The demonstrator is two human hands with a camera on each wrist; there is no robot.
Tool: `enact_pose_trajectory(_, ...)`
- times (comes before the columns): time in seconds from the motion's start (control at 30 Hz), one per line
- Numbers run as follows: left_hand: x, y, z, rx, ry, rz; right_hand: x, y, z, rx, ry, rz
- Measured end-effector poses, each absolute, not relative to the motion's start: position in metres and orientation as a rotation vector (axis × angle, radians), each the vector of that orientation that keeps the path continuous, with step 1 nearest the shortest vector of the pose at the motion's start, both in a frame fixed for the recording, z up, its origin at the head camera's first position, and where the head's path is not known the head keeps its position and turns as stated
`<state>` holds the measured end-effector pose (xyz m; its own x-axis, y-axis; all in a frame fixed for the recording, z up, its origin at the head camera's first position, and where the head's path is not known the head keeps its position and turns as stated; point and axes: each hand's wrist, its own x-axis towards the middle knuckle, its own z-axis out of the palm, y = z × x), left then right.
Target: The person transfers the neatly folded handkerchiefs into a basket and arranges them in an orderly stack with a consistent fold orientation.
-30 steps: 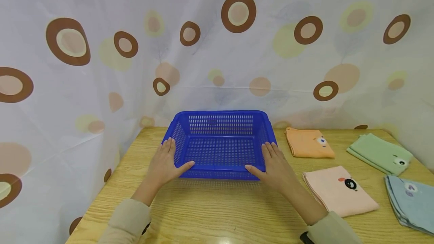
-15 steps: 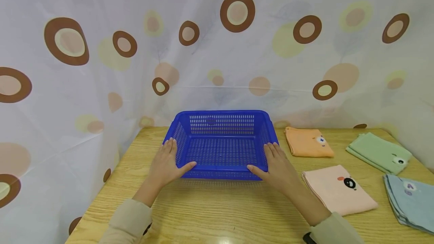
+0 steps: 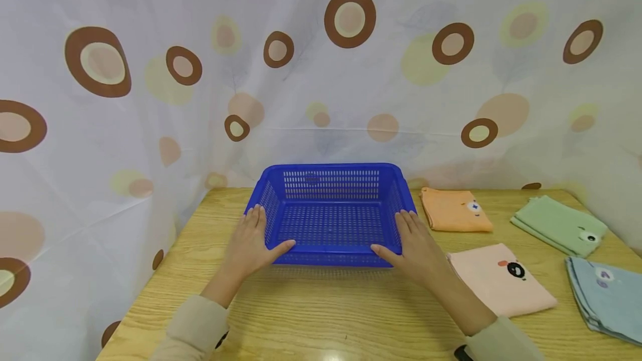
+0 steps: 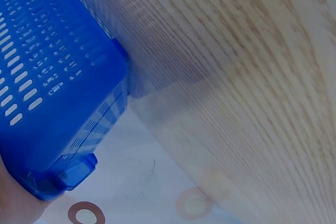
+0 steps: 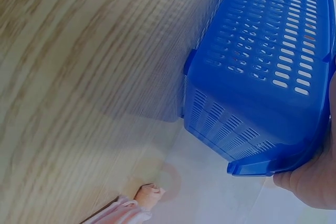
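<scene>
A blue plastic basket [image 3: 331, 249] with slotted walls stands on the wooden table, with nothing inside it. My left hand [image 3: 249, 248] holds its near left corner, thumb along the front rim and fingers over the side rim. At the near right corner, my right hand [image 3: 422, 250] grips the same way. In the left wrist view, part of the left hand [image 4: 18, 203] touches the rim of the basket [image 4: 47, 114]. The right wrist view has the right hand [image 5: 312, 184] at the rim of the basket [image 5: 247, 98]; the fingers are mostly hidden there.
Folded cloths lie right of the basket: an orange one [image 3: 453, 210], a green one [image 3: 557, 224], a pink one [image 3: 494, 283] and a blue one [image 3: 609, 302]. A patterned curtain [image 3: 301, 88] hangs behind and left of the table [image 3: 321, 311].
The basket has shifted slightly to the right, with both hands moving along on its corners. The cloths appear to lie where they were.
</scene>
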<state>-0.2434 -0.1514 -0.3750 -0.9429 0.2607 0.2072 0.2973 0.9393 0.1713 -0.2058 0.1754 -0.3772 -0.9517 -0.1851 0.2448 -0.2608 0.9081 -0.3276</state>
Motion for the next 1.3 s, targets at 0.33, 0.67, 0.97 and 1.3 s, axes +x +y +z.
enact_pose_trajectory(0.33, -0.242, -0.150, -0.372, -0.423, -2.928, -0.311, -0.205, 0.175, -0.376, 0.335, -2.871, 0.523)
enact_pose_trajectory(0.67, -0.245, -0.146, -0.373, -0.440, -2.915, -0.322, -0.201, 0.179, -0.374, 0.314, -2.855, 0.507)
enact_pose_trajectory(0.97, -0.245, -0.144, -0.374, -0.432, -2.939, -0.321, -0.201, 0.181, -0.375, 0.310, -2.850, 0.506)
enact_pose_trajectory(1.3, -0.246, -0.141, -0.373, -0.447, -2.927, -0.324, -0.198, 0.183, -0.373, 0.289, -2.865, 0.507)
